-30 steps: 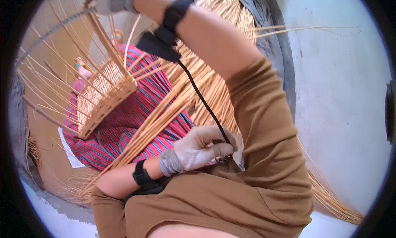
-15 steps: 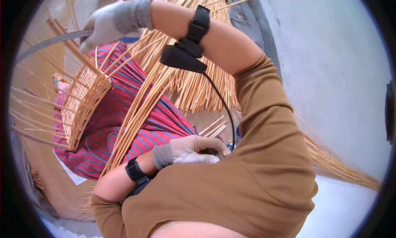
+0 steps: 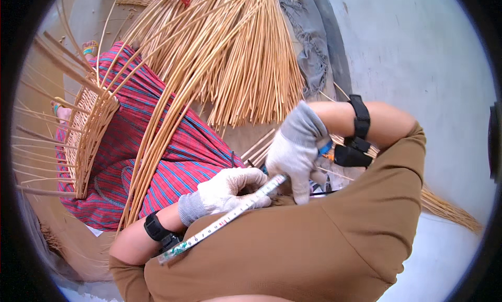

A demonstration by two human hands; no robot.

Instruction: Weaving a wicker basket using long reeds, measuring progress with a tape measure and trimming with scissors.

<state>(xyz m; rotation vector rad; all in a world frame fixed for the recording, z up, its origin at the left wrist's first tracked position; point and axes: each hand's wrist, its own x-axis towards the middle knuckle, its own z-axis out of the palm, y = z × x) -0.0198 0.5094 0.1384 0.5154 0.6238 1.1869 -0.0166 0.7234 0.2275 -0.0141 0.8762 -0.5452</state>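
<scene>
Brown cloth takes up the foreground, a long-sleeved top (image 3: pixel 293 244) right below the grip, and beyond both hands we have the big fan of pale canes (image 3: pixel 256 87), cut ends facing back this way. Left of the grip spreads the red striped cloth (image 3: pixel 183 189), blue lines running through its folds, and farther left sits the part-woven basket (image 3: pixel 91 132), tight pale weave, bare stakes bristling outward. Now the gloves: the left hand (image 3: pixel 222 192) is curled, fingers bent in beside the strip, and the right hand (image 3: pixel 295 155) points its fingers down at the strip's upper end; whether either one truly pinches, I can't tell. And here's the slimmest piece, the measuring tape (image 3: pixel 225 218): white, narrow, nearly straight, slanting from between the hands down to the left, in front of the brown top. Dark markings tick along it, one small red patch midway, green ones close to that worn-looking lower tip!
</scene>
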